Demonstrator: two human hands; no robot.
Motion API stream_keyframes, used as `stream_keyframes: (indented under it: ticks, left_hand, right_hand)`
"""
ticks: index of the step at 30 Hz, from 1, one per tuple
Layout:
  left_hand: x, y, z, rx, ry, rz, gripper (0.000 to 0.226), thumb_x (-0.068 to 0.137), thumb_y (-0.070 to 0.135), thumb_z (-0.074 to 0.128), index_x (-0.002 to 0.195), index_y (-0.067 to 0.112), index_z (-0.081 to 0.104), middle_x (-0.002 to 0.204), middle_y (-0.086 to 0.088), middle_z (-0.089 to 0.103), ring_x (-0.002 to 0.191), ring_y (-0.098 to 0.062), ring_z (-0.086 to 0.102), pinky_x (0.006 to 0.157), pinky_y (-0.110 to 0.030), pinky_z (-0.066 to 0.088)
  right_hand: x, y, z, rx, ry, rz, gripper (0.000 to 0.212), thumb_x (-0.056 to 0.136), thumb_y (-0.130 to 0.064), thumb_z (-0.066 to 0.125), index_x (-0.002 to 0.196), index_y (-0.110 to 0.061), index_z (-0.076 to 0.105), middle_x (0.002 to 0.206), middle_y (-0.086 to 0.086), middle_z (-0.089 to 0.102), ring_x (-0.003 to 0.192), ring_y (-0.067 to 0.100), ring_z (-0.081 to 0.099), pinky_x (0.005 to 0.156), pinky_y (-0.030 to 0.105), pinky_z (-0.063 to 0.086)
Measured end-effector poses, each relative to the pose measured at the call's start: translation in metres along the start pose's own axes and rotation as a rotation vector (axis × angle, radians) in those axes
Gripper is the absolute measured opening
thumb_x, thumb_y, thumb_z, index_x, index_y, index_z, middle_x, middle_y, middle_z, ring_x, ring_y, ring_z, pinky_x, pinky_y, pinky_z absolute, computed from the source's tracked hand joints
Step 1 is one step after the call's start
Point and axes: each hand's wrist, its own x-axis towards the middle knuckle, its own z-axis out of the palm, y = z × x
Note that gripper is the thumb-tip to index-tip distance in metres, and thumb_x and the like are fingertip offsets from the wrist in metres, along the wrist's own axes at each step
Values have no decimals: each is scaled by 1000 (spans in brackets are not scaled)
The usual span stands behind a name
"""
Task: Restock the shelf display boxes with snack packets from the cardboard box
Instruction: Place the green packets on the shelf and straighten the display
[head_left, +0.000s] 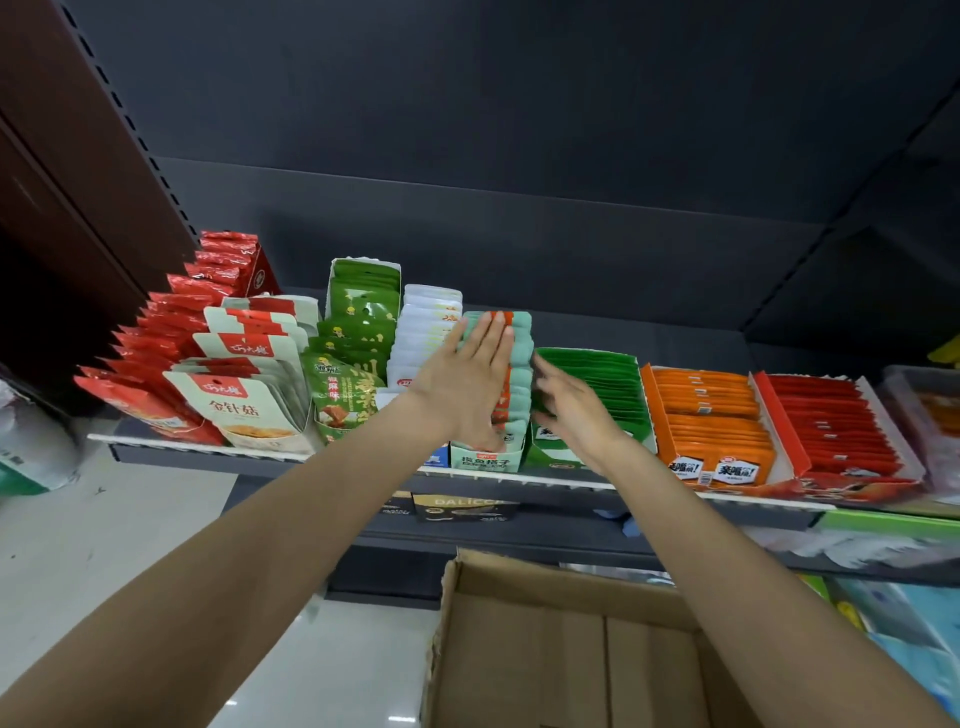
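Both arms reach up to the shelf (363, 464), where the teal display box (485, 457) stands at the front edge and serves as my marker. The left hand (467, 384) lies flat, fingers straight, pressing on the teal-and-orange snack packets (519, 358) standing in that box. The right hand (566, 410) sits just right of the box, against the packets' side and in front of the green display box (592, 384); it is blurred, and I cannot tell whether it grips anything. Further right of the teal box stand an orange display box (711, 421) and a red one (836, 426). Left of it are white packets (426, 332) and green pouches (358, 322). Below the teal box sits the open cardboard box (571, 639), its bare bottom showing.
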Motion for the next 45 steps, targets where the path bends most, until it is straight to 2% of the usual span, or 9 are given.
stream_keyframes:
  ticks: [4, 7, 15, 19, 26, 32, 38, 41, 45]
  left_hand:
    - [11, 1, -3, -212, -42, -25, 121, 77, 64, 59, 146, 2, -18, 154, -15, -23, 144, -25, -19, 118, -39, -5]
    - [6, 0, -3, -324, -60, -35, 118, 79, 52, 64, 145, 4, -21, 153, -14, -28, 142, -24, -24, 118, -37, -7]
    - [-2, -8, 4, -288, -98, -52, 140, 64, 67, 70, 143, 4, -26, 150, -15, -33, 139, -28, -30, 118, -38, -9]
    - [-11, -10, -1, -370, -133, 3, 131, 68, 71, 63, 146, 10, -22, 152, -8, -31, 140, -20, -30, 117, -36, -12]
    - [-28, -7, 1, -471, 56, -101, 56, 103, 34, 20, 151, 13, 2, 159, -1, -7, 145, -10, -10, 117, -29, -4]
    - [-38, -12, 0, -520, 285, -181, 45, 102, 25, 30, 144, 10, 33, 155, -7, 26, 144, -20, 18, 115, -30, 12]
    - [-76, -53, 4, -453, 487, -285, 29, 91, 0, 46, 115, 4, 62, 119, -11, 60, 111, -30, 50, 95, -40, 41]
    - [-85, -71, 5, -429, 424, -201, 29, 92, 9, 49, 118, 6, 62, 123, -10, 60, 116, -29, 50, 101, -39, 37]
    - [-79, -77, 5, -188, 111, -52, 65, 92, 48, 47, 146, 17, 31, 155, -1, 27, 143, -16, 18, 117, -33, 4]
  right_hand:
    - [-9, -7, 0, -43, -62, 0, 56, 94, -1, 35, 145, -24, 32, 115, -13, 57, 113, 8, 51, 106, 33, 38]
    - [-4, -12, 2, -177, -1, -38, 54, 101, -25, 35, 151, -26, 14, 155, -5, 25, 142, 16, 23, 117, 39, 19]
    - [14, -9, 39, -181, 69, -132, 67, 102, -38, 30, 148, -22, -15, 158, -2, -15, 146, 15, -3, 120, 38, 6]
    - [9, -8, 25, -198, -1, -68, 65, 102, -38, 30, 149, -25, -13, 160, 0, -3, 146, 17, 8, 115, 31, 12]
    - [-1, -9, 21, -442, -20, -162, 64, 103, -27, 34, 150, -19, -9, 159, -1, -8, 146, 13, -1, 116, 28, 7]
    - [-14, -18, 17, -615, 66, -204, 63, 102, -31, 37, 152, -20, 0, 159, -1, 6, 146, 16, 11, 116, 32, 14]
    - [-38, -27, 10, -771, 214, -398, 45, 99, -15, 45, 143, -16, 36, 150, 2, 35, 141, 15, 27, 112, 25, 19]
    - [-39, -36, 23, -883, 154, -480, 39, 98, -15, 47, 137, -16, 46, 141, 1, 45, 134, 15, 36, 109, 24, 23]
    - [-28, -39, 51, -1093, -25, -531, 42, 99, -21, 44, 141, -16, 40, 148, -1, 36, 139, 13, 27, 113, 25, 17]
